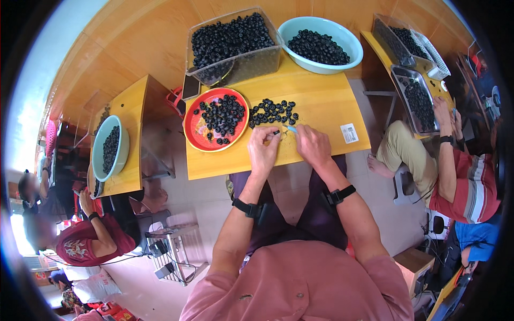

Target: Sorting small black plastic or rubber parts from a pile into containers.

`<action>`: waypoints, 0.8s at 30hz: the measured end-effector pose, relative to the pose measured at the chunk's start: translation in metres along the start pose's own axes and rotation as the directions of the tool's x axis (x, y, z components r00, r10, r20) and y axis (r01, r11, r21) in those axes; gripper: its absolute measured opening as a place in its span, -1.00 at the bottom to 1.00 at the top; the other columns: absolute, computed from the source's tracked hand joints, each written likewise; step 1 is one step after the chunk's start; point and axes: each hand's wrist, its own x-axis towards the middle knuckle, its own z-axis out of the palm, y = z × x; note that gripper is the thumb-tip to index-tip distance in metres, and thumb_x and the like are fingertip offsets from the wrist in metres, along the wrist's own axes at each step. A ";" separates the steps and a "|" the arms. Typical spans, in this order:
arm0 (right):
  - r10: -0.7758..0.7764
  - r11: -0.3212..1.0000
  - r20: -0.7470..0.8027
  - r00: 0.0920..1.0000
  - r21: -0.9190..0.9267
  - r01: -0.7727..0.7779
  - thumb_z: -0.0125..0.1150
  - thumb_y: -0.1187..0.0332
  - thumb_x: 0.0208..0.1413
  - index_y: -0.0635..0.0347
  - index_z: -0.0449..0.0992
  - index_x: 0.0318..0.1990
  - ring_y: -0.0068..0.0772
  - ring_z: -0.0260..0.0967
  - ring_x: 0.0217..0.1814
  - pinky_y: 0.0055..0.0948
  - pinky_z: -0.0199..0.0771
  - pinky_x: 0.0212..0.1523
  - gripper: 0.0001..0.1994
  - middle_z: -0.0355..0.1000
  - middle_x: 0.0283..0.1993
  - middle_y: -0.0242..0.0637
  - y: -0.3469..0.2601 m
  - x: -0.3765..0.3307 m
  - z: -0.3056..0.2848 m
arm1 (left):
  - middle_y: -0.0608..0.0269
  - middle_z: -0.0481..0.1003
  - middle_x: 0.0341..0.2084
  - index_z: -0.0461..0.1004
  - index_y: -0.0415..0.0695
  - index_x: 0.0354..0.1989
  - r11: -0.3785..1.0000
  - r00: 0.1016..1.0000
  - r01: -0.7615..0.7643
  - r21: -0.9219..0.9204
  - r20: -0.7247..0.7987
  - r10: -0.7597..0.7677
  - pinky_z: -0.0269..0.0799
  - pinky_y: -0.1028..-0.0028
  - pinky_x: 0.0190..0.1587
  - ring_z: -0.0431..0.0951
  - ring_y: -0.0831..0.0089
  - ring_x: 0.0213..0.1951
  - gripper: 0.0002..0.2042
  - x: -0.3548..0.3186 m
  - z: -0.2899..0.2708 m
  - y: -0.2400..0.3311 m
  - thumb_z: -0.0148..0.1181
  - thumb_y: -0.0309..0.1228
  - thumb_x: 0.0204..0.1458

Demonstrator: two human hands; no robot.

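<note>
Between the fingertips of my left hand (262,152) is a small black round part (276,132), pinched just above the table's near edge. My right hand (313,144) is closed around a slim tool with a light blue handle (292,128), its tip pointing toward that part; the tip is too small to make out. Beyond my hands, several loose black ring-like parts (274,111) lie spread on the yellow table (326,101). To their left stands a round red tray with a yellow rim (186,115), holding a heap of the same parts.
At the table's back are a clear plastic bin (259,70) and a light blue basin (324,68), both heaped with black parts. A white label (349,134) lies at right. Co-workers sit at side tables bearing another blue basin (125,144) and a metal tray (396,72).
</note>
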 end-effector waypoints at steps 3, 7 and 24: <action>0.003 1.000 -0.007 1.000 0.017 -0.003 0.18 0.38 0.19 0.16 0.42 -0.37 -0.09 0.55 -0.44 -0.13 0.55 -0.46 -0.88 0.45 -0.48 -0.18 0.000 -0.001 0.000 | 0.18 0.59 -0.29 0.65 -0.19 -0.23 0.974 0.987 -0.144 0.176 -0.046 0.154 0.58 0.44 -0.24 0.61 0.41 -0.31 -0.83 0.009 -0.023 0.000 0.41 -0.61 -0.02; 0.006 1.000 -0.018 1.000 0.004 -0.006 0.17 0.38 0.19 0.15 0.41 -0.39 -0.09 0.55 -0.44 -0.13 0.55 -0.46 -0.87 0.45 -0.49 -0.18 0.002 -0.002 -0.002 | 0.08 0.58 -0.19 0.64 -0.19 -0.15 0.877 0.946 -0.173 0.448 -0.172 0.275 0.54 0.28 -0.05 0.59 0.15 -0.11 -0.74 0.049 -0.062 0.008 0.29 -0.69 -0.04; 0.041 0.998 -0.038 0.998 0.056 -0.039 0.18 0.38 0.19 0.13 0.42 -0.34 -0.08 0.53 -0.41 -0.10 0.54 -0.42 -0.90 0.44 -0.46 -0.21 0.002 -0.002 0.001 | 0.07 0.46 -0.25 0.59 -0.21 -0.17 0.724 0.926 -0.370 0.583 0.290 0.240 0.48 0.20 -0.02 0.50 0.12 -0.12 -0.81 0.045 -0.005 -0.002 0.34 -0.49 0.03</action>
